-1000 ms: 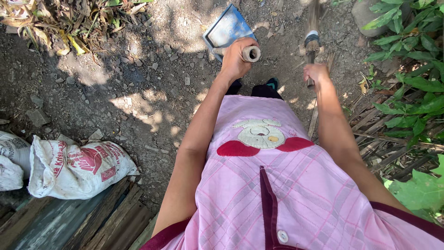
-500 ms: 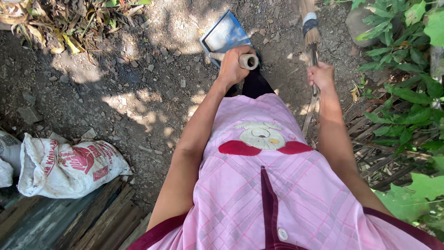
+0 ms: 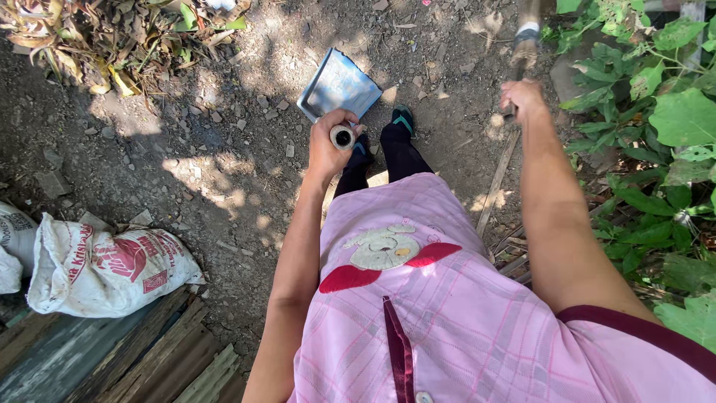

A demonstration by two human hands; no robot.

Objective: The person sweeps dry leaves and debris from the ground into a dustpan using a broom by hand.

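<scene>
The left hand point(image 3: 326, 149) is closed around the dustpan point(image 3: 337, 87) handle — the pan rests on the dirt ground point(image 3: 224, 149) by the feet. The right hand point(image 3: 522, 97) grips the broom point(image 3: 524, 48) — it looks like sweeping time; the next move needs dirt pushed into the pan

The broom point(image 3: 524, 45) is cut off by the top edge, so only the bound neck of its bristles is seen, and that part is blurred. Its handle is largely hidden inside the right hand point(image 3: 522, 97). The dustpan point(image 3: 337, 83) handle is covered by the left hand point(image 3: 328, 145), with just its hollow round end left showing. The white sack point(image 3: 104, 261) is seen whole, but a second sack point(image 3: 11, 250) is clipped by the left edge. The wooden planks point(image 3: 127, 358) are cut by the bottom edge. One foot is partly hidden behind the left hand.
</scene>
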